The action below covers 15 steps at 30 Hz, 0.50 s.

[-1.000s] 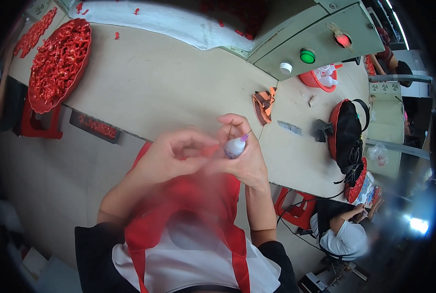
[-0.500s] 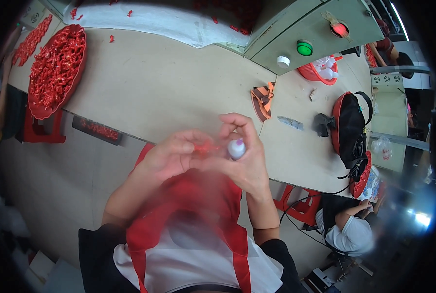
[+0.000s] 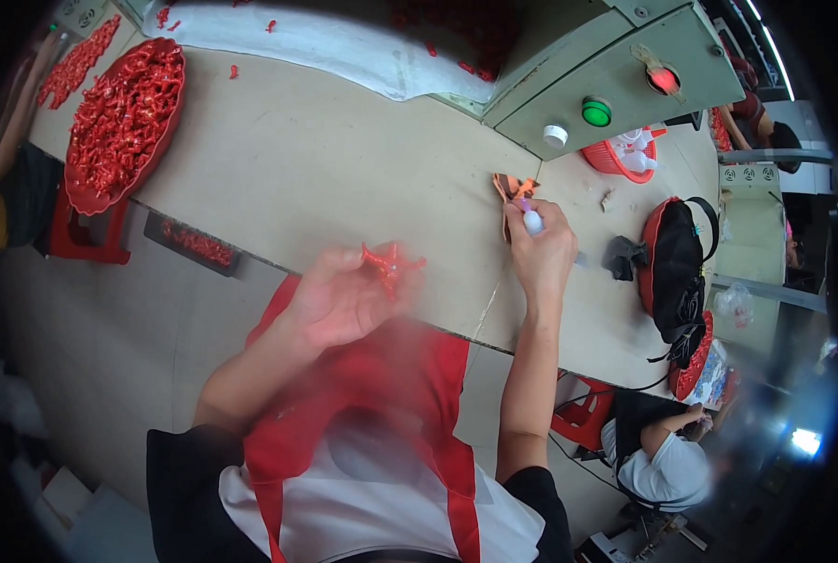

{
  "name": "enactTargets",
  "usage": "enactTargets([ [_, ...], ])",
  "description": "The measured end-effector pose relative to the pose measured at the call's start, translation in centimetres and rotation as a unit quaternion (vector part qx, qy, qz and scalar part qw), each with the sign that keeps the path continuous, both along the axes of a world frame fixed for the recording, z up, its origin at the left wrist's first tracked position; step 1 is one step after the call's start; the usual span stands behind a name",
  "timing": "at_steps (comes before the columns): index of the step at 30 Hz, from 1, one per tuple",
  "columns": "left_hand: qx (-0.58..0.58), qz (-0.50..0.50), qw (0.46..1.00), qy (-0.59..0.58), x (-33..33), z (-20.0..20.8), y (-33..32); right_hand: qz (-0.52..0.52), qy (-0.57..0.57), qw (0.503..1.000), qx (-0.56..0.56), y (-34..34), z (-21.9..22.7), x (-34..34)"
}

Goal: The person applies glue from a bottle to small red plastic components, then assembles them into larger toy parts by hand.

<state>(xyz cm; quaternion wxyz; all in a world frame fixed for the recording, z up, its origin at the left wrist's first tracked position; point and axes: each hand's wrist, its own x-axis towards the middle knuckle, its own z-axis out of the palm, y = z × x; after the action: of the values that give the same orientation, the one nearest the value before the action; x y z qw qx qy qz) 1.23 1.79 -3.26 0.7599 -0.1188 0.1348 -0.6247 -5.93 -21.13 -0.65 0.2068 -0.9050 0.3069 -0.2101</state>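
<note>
My left hand (image 3: 336, 305) holds a small glossy red figure (image 3: 390, 266) with several thin limbs, up at the fingertips above the table's front edge. The hand is slightly blurred. Farther right, my right hand (image 3: 552, 246) grips a small white squeeze bottle (image 3: 532, 223) with a purple tip (image 3: 525, 205). That tip is at a crumpled orange and brown cloth (image 3: 505, 184) on the table. Whether tip and cloth touch, I cannot tell.
A red scalloped tray (image 3: 177, 122) heaped with red pieces stands at the left. Behind the table is a green-grey machine (image 3: 569, 80) with buttons. To the right are a red basket (image 3: 616, 167) of white bottles and a black bag (image 3: 674, 263). A co-worker (image 3: 667, 460) sits at right.
My right hand has moved away from the left, rightward and forward to the cloth, carrying the bottle. My left hand stays near its place with the red figure, now more in sight.
</note>
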Motion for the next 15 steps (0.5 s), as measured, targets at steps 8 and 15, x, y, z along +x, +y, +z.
enactTargets([
  [8, 0.035, 0.049, 0.995, -0.078, 0.0, 1.2, -0.9, 0.223, -0.132, 0.88, 0.397, 5.7, 6.2, -0.3],
  [15, 0.094, -0.022, 0.975, -0.2, 0.4, 1.4, 0.3, 0.368, 0.096, 0.908, 0.174, 6.3, 8.8, 1.2],
])
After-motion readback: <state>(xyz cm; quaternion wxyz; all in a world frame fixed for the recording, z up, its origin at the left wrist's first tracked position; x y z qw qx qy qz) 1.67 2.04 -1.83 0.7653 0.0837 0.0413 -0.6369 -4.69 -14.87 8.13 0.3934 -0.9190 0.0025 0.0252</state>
